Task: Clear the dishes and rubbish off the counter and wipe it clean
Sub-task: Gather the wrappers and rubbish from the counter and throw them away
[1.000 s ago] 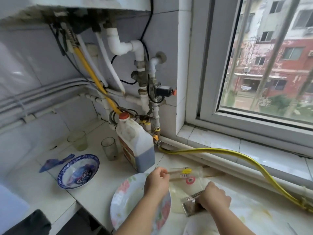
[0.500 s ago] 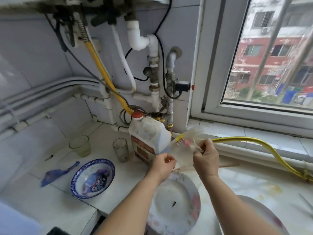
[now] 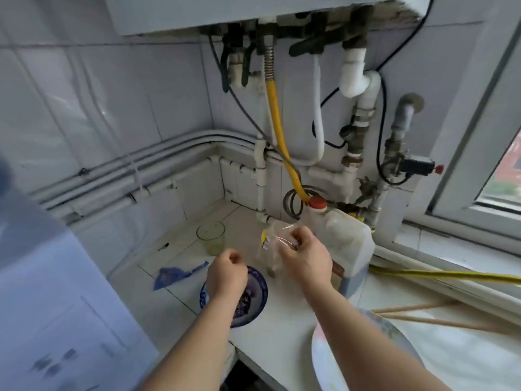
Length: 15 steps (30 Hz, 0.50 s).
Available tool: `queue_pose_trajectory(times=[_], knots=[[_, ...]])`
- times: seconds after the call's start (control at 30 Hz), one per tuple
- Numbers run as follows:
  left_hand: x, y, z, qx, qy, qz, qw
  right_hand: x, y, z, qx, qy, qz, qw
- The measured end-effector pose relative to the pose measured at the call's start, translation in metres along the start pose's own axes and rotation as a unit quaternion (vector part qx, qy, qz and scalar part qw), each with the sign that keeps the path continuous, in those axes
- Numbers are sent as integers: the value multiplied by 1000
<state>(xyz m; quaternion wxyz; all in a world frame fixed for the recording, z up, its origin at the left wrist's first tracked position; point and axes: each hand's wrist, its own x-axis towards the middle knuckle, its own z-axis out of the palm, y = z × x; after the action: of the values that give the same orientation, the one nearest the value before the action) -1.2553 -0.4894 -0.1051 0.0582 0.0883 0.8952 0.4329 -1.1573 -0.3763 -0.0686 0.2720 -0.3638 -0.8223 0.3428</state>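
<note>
A blue wrapper (image 3: 174, 275) lies on the counter (image 3: 282, 320) left of a glass (image 3: 211, 238), rubbish not yet gathered. The left hand (image 3: 227, 273) hovers curled, seemingly empty, over the blue bowl (image 3: 263, 286), probably bound for it. The right hand (image 3: 304, 258) pinches a crumpled clear bag (image 3: 275, 239), lifted beside the jug (image 3: 346, 241). A plate (image 3: 327, 371) and chopsticks (image 3: 439, 320) wait rightward.

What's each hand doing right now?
Left hand: closed, fingers curled, nothing seen in it.
Right hand: holding the clear plastic wrapper.
</note>
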Motion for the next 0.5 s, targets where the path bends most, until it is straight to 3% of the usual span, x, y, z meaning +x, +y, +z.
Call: queue_pose_trajectory(times=[0.23,0.37,0.5], knots=[[64,-71,-29,17,53,-137,989,4,12,51,12,-64,-36,997],[87,-92,-22,84,30,-168,982,12,13,67,-102,-107,-97,984],[102,-100,-15,129,9,-188,974,16,3,85,-216,-194,-180,940]])
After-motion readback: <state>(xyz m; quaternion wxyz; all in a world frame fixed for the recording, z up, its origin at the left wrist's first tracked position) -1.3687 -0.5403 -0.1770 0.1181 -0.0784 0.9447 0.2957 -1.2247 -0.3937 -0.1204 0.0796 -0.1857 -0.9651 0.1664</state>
